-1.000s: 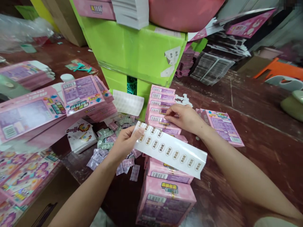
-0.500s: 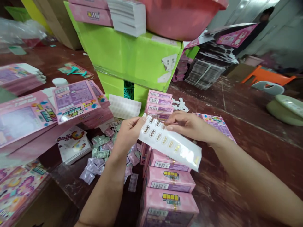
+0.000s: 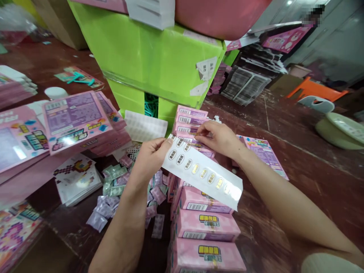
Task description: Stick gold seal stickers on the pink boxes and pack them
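My left hand (image 3: 149, 157) is closed on the near-left end of a white sticker sheet (image 3: 212, 189). Oval stickers with dark and gold lettering run along the sheet in rows. Beyond its upper edge, my right hand (image 3: 220, 138) pinches a small gold-marked sticker between thumb and fingers, against a pink box in the row. The pinched sticker is mostly hidden by the fingertips. Pink boxes (image 3: 209, 223) with barcodes stand in a row beneath and beyond the sheet, several showing a gold sticker on their upper faces.
A green carton (image 3: 148, 57) stands ahead with a pink basin (image 3: 218, 19) on top. To the left are stacked pink packages (image 3: 76, 117), printed cards (image 3: 76, 182) and small sachets (image 3: 113, 182). A flat package (image 3: 264, 155) lies right; a pale green basin (image 3: 341, 131) is farther off.
My right hand has moved from the sheet's edge up and away to a box in the row. The sheet stays in my left hand. The head view has shifted slightly.
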The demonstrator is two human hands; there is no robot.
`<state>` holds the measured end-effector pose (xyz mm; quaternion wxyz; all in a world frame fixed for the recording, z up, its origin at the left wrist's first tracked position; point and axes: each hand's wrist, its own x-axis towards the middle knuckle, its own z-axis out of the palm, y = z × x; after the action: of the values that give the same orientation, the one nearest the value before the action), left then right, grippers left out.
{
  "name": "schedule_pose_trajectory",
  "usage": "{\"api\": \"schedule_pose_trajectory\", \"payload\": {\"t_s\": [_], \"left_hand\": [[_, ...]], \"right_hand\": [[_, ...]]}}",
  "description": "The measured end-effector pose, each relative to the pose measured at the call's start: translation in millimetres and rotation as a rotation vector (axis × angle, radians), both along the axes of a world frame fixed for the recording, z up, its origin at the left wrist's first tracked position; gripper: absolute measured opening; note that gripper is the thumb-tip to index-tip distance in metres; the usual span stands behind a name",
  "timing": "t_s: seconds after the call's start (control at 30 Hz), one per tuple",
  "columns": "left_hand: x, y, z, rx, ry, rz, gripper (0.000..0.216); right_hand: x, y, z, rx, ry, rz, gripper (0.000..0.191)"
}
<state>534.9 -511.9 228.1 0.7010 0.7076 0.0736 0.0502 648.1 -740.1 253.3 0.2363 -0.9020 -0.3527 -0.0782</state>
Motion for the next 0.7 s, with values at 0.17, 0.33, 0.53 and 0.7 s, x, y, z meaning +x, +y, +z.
{"api": "schedule_pose_trajectory", "payload": {"t_s": [0.17,0.33,0.53,0.7], "left_hand": [[1.4,-2.0,-2.0,0.002,-0.004,-0.01,0.036],[2.0,-8.3,-4.7,0.028,-0.03,-0.072,0.041],[5.2,-11.2,-8.8,0.052,-0.043,-0.065,0.043],[6.6,-11.2,-10.6,0.064,-0.03,-0.044,0.043]], "right_hand": [[-4.7,-0.7,6.5,-0.191,-0.117,0.012,0.01],[-17.6,3.2,16.4,0.051,0.11,0.243,0.027],[-24.6,7.4,30.1,0.31,0.218,0.19,0.023],[22.5,6.8,24.4,0.101,0.088,0.121,0.017]]}}
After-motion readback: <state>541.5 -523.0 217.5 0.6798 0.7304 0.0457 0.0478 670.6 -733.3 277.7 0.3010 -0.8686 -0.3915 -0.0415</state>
